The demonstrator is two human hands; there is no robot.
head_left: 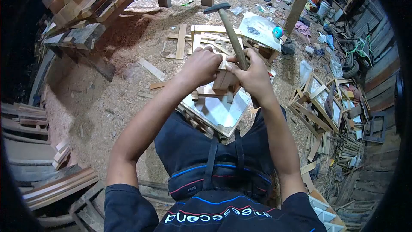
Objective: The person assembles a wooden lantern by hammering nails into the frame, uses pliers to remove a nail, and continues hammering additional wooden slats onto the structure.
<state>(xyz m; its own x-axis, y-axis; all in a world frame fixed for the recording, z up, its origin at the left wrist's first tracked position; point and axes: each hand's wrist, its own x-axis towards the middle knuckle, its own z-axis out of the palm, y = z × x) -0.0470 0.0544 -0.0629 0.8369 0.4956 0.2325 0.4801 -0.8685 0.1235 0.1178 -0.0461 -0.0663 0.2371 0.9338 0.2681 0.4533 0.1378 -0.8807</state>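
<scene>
A hammer (231, 31) with a dark metal head and a wooden handle slants up from my right hand (252, 74), whose fingers are wrapped round the handle. My left hand (201, 65) is closed beside it, over the near end of a light wooden frame (209, 29); what its fingers pinch is too hidden to name. Just below and between both hands is a reddish-brown wooden block (224, 80). Under these lies a white-topped low surface (221, 114) in front of my knees.
A white board (259, 32) bearing a teal tape roll (277, 32) is beyond my right hand. Stacked timber (81, 0) stands at upper left. Wooden frames (319, 99) lie at right. Loose planks (152, 69) and shavings cover the floor.
</scene>
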